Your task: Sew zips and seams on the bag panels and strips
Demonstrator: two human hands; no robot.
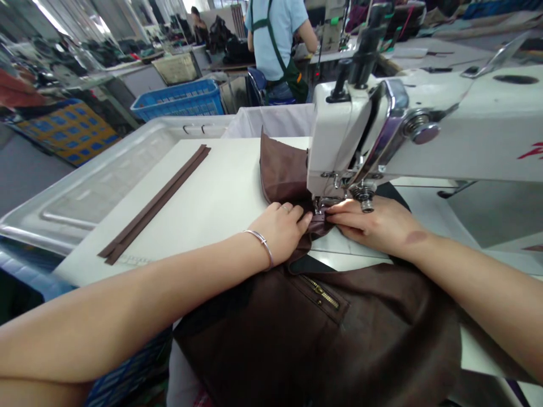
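The leather (322,339) is spread over the near edge of the table (237,175), its narrow part gathered under the foot (319,209) of the sewing machine (352,124). A lighter brown flap (282,167) is raised behind the foot, and a brass zip (324,294) is set into the near part, below the hands.

At the foot, the leather is flanked by both hands. Its left side is covered by the bent fingers of the left hand (284,232), laid palm down; whether it is pinched cannot be told. Its right side is touched by the fingertips of the right hand (369,223), held close together and partly hidden by the machine; whether it is gripped there cannot be told either.

A bracelet (263,243) is worn on the left wrist. Farther left, a brown strip (156,203) is laid slantwise on the table. Beyond are seen a white tub (80,186), a blue basket (180,100) and a person (275,48) turned away.
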